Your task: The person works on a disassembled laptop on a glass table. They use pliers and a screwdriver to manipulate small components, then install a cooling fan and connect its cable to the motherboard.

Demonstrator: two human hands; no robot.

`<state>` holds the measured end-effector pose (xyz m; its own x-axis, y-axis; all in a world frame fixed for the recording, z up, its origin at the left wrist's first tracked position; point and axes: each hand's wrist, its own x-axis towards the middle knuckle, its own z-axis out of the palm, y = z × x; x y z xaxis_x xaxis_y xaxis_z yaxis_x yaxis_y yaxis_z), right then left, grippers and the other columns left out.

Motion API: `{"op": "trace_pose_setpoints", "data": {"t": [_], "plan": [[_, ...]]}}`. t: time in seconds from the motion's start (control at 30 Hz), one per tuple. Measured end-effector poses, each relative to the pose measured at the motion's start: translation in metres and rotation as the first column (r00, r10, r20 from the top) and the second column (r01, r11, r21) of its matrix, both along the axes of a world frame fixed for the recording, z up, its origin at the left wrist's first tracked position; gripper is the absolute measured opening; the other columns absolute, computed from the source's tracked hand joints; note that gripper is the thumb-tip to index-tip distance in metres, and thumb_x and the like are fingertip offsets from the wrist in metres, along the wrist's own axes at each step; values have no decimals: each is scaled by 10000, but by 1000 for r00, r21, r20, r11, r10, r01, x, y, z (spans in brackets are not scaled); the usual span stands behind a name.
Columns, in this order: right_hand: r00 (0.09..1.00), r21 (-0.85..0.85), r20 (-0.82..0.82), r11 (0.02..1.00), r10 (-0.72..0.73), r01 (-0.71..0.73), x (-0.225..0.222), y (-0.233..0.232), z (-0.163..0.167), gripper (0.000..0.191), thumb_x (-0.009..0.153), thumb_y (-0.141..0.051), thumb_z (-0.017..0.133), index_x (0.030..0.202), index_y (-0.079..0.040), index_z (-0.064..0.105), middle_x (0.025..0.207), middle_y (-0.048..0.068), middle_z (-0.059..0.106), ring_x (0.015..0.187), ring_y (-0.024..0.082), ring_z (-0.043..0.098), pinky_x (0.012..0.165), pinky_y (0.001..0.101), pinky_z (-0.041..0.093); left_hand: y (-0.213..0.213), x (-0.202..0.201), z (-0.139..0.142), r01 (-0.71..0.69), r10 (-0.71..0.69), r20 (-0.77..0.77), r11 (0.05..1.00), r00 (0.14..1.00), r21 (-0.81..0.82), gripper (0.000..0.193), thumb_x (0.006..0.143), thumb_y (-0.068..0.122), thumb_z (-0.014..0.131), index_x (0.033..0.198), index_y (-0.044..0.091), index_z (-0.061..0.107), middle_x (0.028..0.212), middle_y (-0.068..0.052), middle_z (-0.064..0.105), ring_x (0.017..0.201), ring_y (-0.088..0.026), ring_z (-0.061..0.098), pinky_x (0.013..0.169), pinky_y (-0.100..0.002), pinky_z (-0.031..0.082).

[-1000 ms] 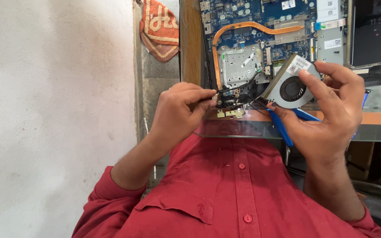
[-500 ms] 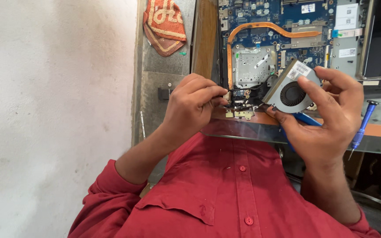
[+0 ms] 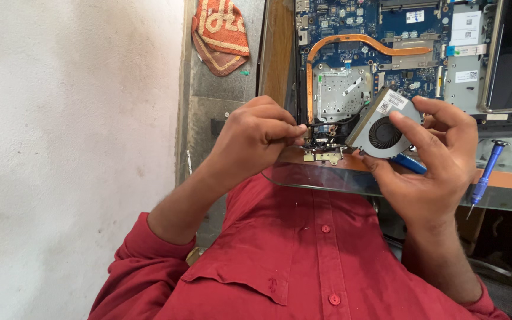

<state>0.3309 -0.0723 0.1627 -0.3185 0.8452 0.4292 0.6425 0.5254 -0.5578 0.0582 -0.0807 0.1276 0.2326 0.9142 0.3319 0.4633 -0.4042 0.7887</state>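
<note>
Already lifted off the blue motherboard (image 3: 386, 35): cooling fan (image 3: 384, 125), gripped in the right hand (image 3: 434, 160) above the glass table (image 3: 505, 195) edge. Probably not fully freed, though — left hand (image 3: 256, 139) pinched shut on the dark fan cable (image 3: 321, 135) at the board's near corner. Copper heat pipe (image 3: 357, 41) in place; blue screwdriver (image 3: 486, 175) lying just beside.

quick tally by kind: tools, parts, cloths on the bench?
Cooling fan, held in the right hand: 1
Laptop board with copper heat pipe: 1
Blue screwdrivers: 2
Orange cloth: 1
Total: 5
The left hand pinches at the fan's cable connector.
</note>
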Motion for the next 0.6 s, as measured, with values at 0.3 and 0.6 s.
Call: {"op": "trace_pose_setpoints", "data": {"t": [0.3, 0.6], "plan": [[1000, -44, -24, 999, 2, -3, -6, -1, 4, 588, 694, -74, 980, 1222, -23, 726, 1344, 167, 538, 1092, 220, 591, 841, 312, 528, -2, 2, 4, 25, -26, 3, 994, 1000, 105, 204, 791, -16, 782, 984, 51, 773, 944, -67, 718, 910, -248, 674, 817, -372, 560], [998, -91, -42, 995, 41, -44, -12, -1, 4, 653, 685, -137, 1027, 1260, -63, 726, 1348, 139, 537, 1047, 189, 599, 849, 288, 531, -13, 17, 24, -148, 152, 77, 988, 985, -50, 144, 847, 20, 791, 986, 51, 771, 900, -82, 746, 829, -235, 704, 780, -343, 548]]}}
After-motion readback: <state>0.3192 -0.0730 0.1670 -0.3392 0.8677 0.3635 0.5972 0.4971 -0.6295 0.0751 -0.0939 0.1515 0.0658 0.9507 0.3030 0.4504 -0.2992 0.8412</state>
